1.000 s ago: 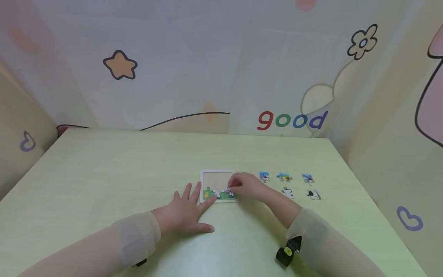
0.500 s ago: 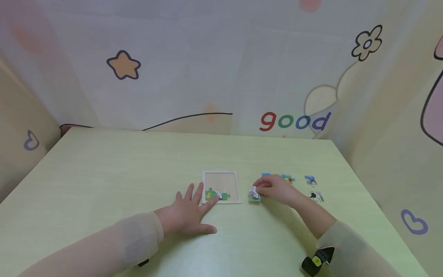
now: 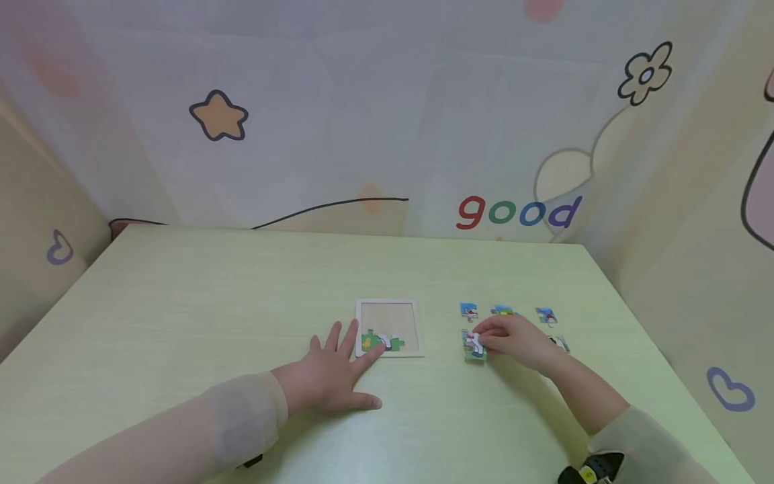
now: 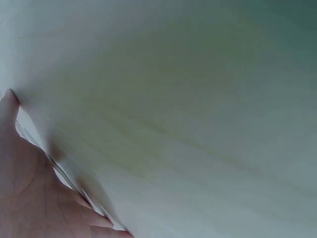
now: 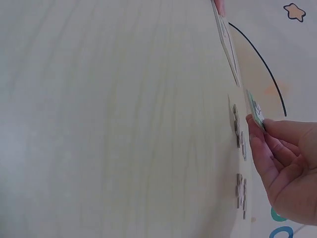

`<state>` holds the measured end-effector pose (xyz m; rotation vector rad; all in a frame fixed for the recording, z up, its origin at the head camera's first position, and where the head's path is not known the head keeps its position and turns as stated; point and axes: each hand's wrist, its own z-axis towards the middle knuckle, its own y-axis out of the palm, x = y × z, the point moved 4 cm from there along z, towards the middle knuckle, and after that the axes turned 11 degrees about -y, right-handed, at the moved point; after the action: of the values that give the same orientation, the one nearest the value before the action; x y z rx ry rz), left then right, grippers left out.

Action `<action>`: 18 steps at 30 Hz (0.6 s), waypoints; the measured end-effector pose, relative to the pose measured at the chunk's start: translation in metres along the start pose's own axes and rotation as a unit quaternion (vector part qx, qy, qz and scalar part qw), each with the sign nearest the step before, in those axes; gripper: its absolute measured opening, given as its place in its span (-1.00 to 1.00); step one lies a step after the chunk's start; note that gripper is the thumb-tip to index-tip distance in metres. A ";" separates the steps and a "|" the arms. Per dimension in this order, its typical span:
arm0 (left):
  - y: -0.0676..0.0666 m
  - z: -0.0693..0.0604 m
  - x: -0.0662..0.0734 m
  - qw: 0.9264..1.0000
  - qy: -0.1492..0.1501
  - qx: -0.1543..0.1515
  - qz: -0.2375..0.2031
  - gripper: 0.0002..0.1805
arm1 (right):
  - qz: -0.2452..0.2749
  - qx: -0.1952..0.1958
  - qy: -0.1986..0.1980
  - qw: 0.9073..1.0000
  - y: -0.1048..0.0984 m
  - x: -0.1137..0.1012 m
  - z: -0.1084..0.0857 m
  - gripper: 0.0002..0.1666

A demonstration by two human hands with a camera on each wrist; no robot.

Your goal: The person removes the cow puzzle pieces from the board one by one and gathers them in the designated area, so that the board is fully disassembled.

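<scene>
A square puzzle tray (image 3: 420,329) with a pale rim lies mid-table. Joined green-and-white puzzle pieces (image 3: 369,341) fill part of its bottom edge. My left hand (image 3: 326,376) is spread at the tray's lower left corner, its index finger reaching over the rim to the pieces. To the tray's right, my right hand (image 3: 514,341) pinches a puzzle piece (image 3: 474,346) printed in white, green and pink. In the right wrist view, thumb and fingers hold that piece (image 5: 256,111) on edge, off the table. The left wrist view shows the left palm (image 4: 34,193).
Loose puzzle pieces lie right of the tray: a blue one (image 3: 468,310), a colourful one (image 3: 503,310), another blue one (image 3: 546,316) and a black-and-white one (image 3: 559,343) partly behind the right hand. A printed cloth (image 3: 338,134) backs the table (image 3: 242,282).
My right hand has lifted a puzzle piece out of the tray's lower right and carried it right, towards the loose pieces. The left hand has stayed at the tray.
</scene>
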<state>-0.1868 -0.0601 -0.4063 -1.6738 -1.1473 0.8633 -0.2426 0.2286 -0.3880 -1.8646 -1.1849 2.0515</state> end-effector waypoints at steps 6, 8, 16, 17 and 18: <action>-0.001 0.001 0.001 1.000 0.002 0.002 -0.004 -0.04 | 0.007 0.013 0.006 1.000 -0.012 0.005 -0.012 -0.70; -0.002 0.000 0.001 1.000 0.001 0.005 -0.006 -0.05 | 0.014 0.016 0.003 1.000 -0.015 0.007 -0.017 -0.67; -0.003 -0.001 0.001 1.000 -0.001 0.007 -0.003 -0.05 | 0.025 0.025 -0.002 0.999 -0.031 0.019 -0.032 -0.63; -0.003 -0.002 0.000 1.000 -0.003 0.006 -0.003 -0.05 | 0.023 0.024 0.001 0.999 -0.033 0.021 -0.034 -0.62; -0.003 -0.002 0.000 1.000 -0.003 0.006 -0.004 -0.05 | 0.022 0.024 0.007 0.999 -0.034 0.023 -0.036 -0.61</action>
<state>-0.1862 -0.0604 -0.4027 -1.6564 -1.1497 0.8687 -0.2292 0.2816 -0.3831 -1.8964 -1.0905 2.0679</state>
